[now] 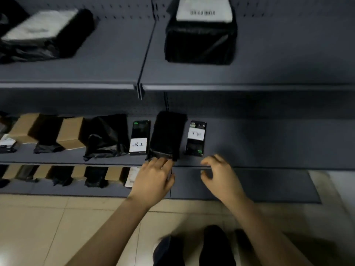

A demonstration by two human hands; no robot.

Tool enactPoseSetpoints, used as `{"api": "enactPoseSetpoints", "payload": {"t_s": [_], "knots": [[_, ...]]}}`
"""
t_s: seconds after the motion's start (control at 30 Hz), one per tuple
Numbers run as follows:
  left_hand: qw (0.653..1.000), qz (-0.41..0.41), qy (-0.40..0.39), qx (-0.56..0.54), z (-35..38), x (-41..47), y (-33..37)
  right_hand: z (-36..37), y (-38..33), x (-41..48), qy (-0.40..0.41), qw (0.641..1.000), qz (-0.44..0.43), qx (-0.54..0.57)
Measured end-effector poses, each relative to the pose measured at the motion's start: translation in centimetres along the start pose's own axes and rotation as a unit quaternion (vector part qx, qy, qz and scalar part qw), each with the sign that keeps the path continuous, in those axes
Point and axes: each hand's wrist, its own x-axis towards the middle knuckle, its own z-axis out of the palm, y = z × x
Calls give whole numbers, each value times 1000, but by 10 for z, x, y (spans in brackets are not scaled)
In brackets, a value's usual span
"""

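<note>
black pouch [166,135] on shelf [269,148]: left hand [153,177] flat on its end, right hand [221,175] loose, empty; likely squaring it, gentle push next.

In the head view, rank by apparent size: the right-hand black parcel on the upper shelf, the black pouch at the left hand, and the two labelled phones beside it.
1. black parcel, clearly largest.
2. black pouch.
3. left phone and right phone look alike, so they are not ranked.
</note>
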Motion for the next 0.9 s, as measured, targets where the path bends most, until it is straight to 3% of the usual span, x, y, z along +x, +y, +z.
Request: {"api": "enactPoseSetpoints", "payload": {"t_s": [0.13, 0.27, 0.53, 0.7, 0.77, 0.9], "knots": [[997, -4, -70, -45, 48, -7, -12, 48, 19, -13, -25, 996, 84, 17], [992, -19, -93, -85, 86, 4, -10, 79, 43, -5, -35, 992, 121, 20], [993, -34, -54, -104, 169, 77, -11, 124, 103, 73, 57, 993, 106, -2], [977, -82, -91, -177, 209, 115, -10, 152, 130, 110, 4, 990, 96, -104], [973, -84, -79, -200, 217, 120, -9, 159, 137, 114, 0, 993, 92, -73], [952, -85, -48, -290, 220, 112, -4, 152, 141, 99, 64, 987, 87, 116]]}}
